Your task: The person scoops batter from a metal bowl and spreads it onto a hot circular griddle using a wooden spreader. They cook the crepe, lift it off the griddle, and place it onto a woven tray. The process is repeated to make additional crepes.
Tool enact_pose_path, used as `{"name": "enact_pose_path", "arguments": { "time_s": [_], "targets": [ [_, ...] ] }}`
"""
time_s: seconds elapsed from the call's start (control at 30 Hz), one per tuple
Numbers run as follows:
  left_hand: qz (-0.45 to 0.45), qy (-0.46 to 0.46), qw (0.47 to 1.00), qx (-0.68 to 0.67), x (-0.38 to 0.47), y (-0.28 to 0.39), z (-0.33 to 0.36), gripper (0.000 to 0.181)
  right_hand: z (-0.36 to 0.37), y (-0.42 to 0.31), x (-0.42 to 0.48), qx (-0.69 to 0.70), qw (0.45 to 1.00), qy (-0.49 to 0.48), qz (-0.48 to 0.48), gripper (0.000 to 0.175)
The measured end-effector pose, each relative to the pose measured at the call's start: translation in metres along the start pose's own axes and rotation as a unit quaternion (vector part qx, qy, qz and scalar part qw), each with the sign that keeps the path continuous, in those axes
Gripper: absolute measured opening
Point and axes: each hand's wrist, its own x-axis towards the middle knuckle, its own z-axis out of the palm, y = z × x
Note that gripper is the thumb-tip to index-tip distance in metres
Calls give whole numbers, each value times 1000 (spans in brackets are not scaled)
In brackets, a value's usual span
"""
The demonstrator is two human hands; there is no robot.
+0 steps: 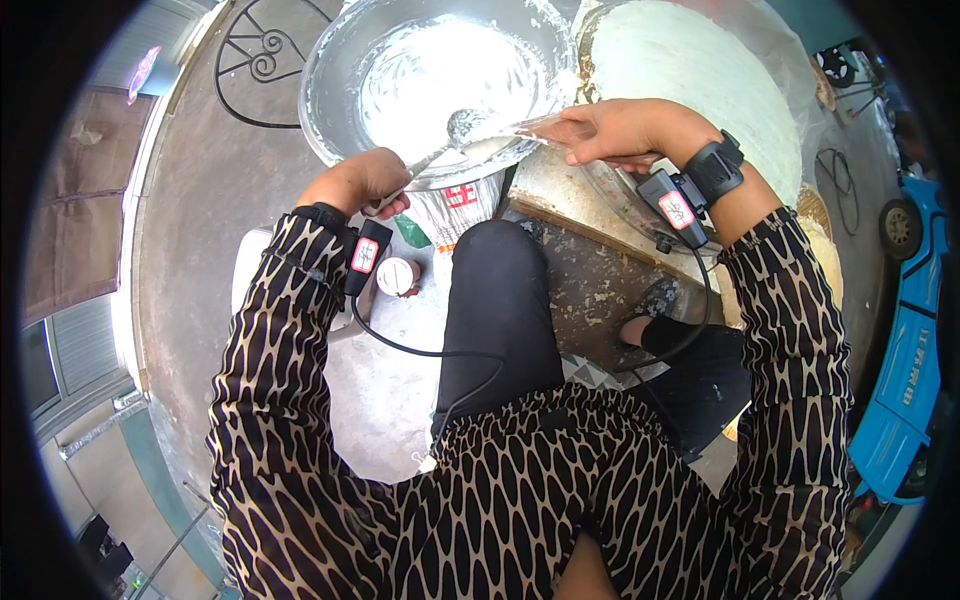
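Note:
My left hand is closed on the handle of a metal ladle, whose bowl is over the near rim of a wide metal basin. White batter or paste lies in the basin and smears its wall. In my right hand is a thin, flat, see-through scraper or sheet; its white-coated far end meets the ladle's bowl area. Whether the two touch is unclear.
Right of the basin lies a stack of large round pale sheets under clear plastic. A round griddle-like plate sits below my right hand. A lidded cup stands at lower left, and a blue vehicle is far right.

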Motion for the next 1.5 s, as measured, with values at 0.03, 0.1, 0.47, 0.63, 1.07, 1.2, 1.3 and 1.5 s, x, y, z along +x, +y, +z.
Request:
{"name": "enact_pose_path", "arguments": {
  "time_s": [0.03, 0.1, 0.47, 0.63, 1.07, 1.2, 1.3, 1.5],
  "targets": [
    [5, -4, 1000, -6, 6, -3, -2, 31, -1, 2, -2, 34, 999, -9, 2, 78],
    [18, -19, 999, -39, 11, -11, -1, 28, -2, 5, -11, 112, 993, -25, 23, 77],
    [46, -123, 922, -363, 45, -52, 16, 21, 7, 27, -41, 240, 964, 107, 25, 79],
    [67, -145, 878, -452, 49, -55, 22, 18, 16, 24, -50, 250, 955, 160, 24, 79],
    [113, 94, 987, -59, 86, -18, -10, 29, 28, 25, -71, 324, 931, 165, -10, 80],
    [86, 20, 995, -44, 69, -31, -14, 26, 35, 23, -78, 351, 924, 153, -21, 75],
    [55, -75, 974, -208, 62, -40, -11, 21, 38, 21, -80, 366, 919, 147, -21, 73],
    [83, -178, 891, -409, 59, -54, 1, 20, 43, 18, -78, 397, 906, 145, -28, 74]
  ]
}}
